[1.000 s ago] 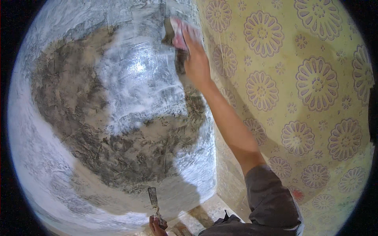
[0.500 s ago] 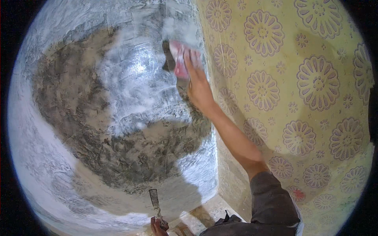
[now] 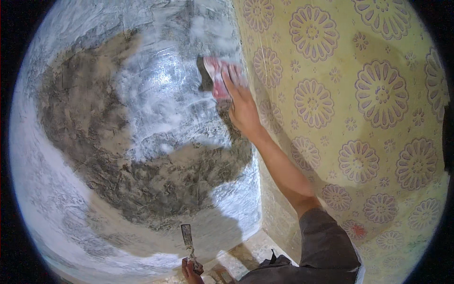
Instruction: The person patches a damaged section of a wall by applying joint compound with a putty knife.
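My right hand (image 3: 242, 102) is raised to the grey-and-white smeared wall (image 3: 165, 109), close to the corner. Its fingers press a flat pink-and-white spreader (image 3: 218, 81), whose edge seems to touch the wall. A dark shadow lies just left of this piece. Low in the picture, my left hand (image 3: 191, 271) grips a putty knife (image 3: 186, 235) by its narrow, putty-crusted handle. The knife's blade points upward, apart from the right hand.
Yellow wallpaper with purple flower shapes (image 3: 382, 94) covers the adjoining wall on the right. The two walls meet at a vertical corner beside my right forearm. Below the corner, a pale, stained floor (image 3: 236, 258) shows.
My right hand has slid slightly down the wall with the pink spreader. The left hand keeps its hold on the putty knife, and the whole view has shifted a little.
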The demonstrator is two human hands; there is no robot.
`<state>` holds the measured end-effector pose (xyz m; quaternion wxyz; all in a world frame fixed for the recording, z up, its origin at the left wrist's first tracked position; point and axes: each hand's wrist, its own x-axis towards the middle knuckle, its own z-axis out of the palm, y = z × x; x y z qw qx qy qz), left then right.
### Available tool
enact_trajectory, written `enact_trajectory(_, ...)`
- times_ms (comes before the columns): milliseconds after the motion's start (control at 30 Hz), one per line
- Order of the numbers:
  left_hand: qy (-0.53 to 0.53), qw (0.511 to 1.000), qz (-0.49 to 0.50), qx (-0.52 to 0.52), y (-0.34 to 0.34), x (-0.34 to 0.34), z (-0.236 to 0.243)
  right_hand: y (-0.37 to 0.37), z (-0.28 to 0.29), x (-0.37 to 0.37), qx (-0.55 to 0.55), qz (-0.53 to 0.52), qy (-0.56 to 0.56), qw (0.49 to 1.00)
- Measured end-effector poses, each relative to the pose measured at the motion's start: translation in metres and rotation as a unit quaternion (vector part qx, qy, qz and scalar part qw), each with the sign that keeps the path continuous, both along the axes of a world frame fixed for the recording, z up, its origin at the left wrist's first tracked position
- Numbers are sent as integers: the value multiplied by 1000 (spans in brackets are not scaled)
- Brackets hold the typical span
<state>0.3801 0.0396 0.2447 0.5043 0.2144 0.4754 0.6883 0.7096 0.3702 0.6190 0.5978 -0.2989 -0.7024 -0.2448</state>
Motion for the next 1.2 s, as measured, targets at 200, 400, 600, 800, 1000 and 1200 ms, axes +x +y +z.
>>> enact_trajectory(200, 45, 998, 2, 41, 0, 24, 25, 21, 51, 0, -44, -34, -2, 998)
enact_trajectory(400, 67, 998, 21, 1, -12, 21, 22, -13, -82, -18, -115, -36, -73, 990)
enact_trajectory(600, 79, 996, 37, 14, -16, 28, 41, 2, -27, -10, -43, -55, -10, 998)
enact_trajectory(800, -31, 999, 32, 10, -9, 12, 16, 19, -23, -10, -60, -72, -7, 996)
enact_trajectory(1000, 55, 998, 2, 14, -21, 25, 47, -13, -196, 14, -154, -41, -46, 986)
enact_trajectory(1200, 93, 996, -8, 10, -9, 13, 31, -2, -141, 16, -104, -28, -17, 994)
